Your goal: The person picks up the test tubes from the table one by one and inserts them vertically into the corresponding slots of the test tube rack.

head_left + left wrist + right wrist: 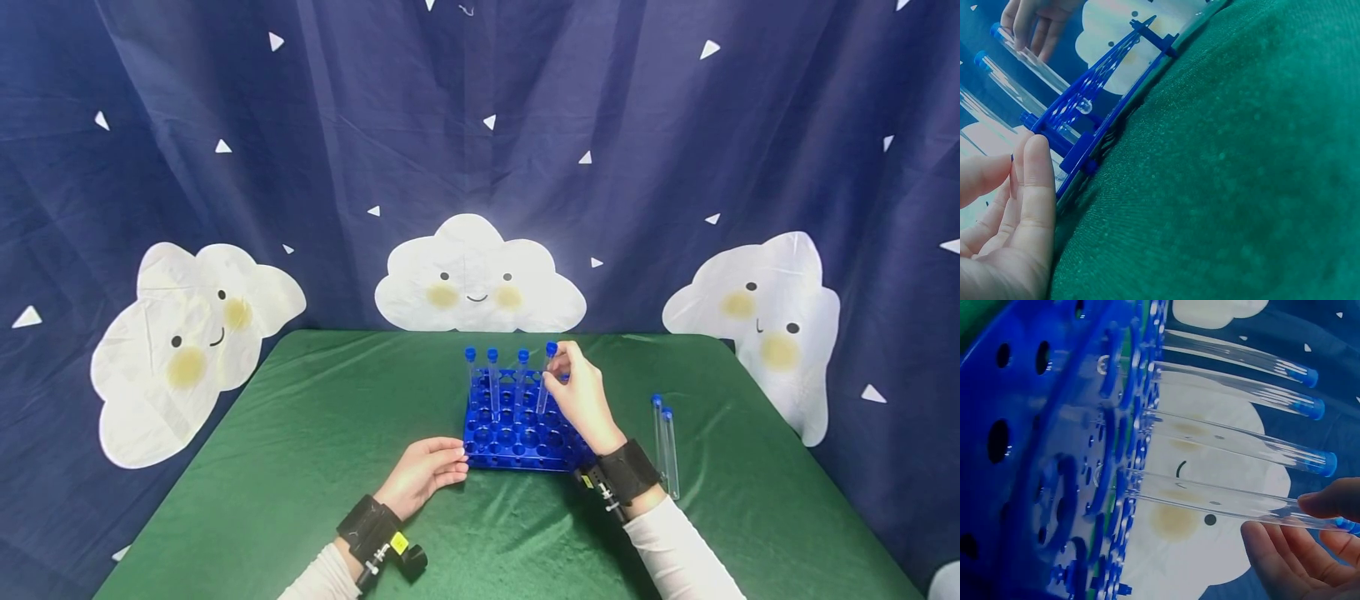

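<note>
A blue test tube rack (pixel 517 454) stands on the green-covered table, with its front left corner pinched by my left hand (pixel 427 475). My right hand (pixel 583 398) pinches a clear test tube (pixel 1222 505) just below its blue cap, between thumb and fingers. The lower end of this tube sits within a hole of the rack. Three more capped test tubes (pixel 494 390) stand upright in a row to its left, in the rack's rear part. In the left wrist view, my left fingertips (pixel 1037 159) lie at the rack's end.
Two capped test tubes (pixel 670 454) lie side by side on the table (pixel 315 417), right of the rack and near my right wrist. Behind the table hangs a dark blue curtain (pixel 465 100) with white clouds.
</note>
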`<state>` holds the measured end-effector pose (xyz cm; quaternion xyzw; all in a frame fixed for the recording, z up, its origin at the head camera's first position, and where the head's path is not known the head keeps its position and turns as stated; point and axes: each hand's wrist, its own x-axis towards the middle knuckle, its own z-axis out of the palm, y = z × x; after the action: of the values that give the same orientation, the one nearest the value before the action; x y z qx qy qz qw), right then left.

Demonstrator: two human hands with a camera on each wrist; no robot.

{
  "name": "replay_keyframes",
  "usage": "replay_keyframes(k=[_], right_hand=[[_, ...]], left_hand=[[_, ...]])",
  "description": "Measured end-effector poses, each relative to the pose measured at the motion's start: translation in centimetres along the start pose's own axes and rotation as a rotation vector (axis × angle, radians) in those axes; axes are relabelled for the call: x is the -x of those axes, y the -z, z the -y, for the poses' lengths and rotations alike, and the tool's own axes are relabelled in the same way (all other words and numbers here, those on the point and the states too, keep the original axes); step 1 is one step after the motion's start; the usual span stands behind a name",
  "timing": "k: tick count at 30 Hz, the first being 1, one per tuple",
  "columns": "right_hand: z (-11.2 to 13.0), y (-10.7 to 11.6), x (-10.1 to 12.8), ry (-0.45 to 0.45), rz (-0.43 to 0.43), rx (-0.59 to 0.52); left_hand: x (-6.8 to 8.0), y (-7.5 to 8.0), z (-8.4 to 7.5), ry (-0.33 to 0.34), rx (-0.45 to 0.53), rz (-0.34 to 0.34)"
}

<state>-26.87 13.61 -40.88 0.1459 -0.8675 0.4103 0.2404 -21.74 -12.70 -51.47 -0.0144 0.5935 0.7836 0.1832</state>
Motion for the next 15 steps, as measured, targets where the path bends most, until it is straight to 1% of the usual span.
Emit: replay_keyframes(k=[5,15], right_hand=[[-0.32,-0.3,0.1,-0.006,0.015,0.021],[-0.82,-0.81,0.41,-0.055,0.058,0.016]], left_hand=[[0.03,0.02,-0.01,-0.001,-0.002,-0.003],[-0.02,0.02,0.03,-0.001,0.006,0.0]])
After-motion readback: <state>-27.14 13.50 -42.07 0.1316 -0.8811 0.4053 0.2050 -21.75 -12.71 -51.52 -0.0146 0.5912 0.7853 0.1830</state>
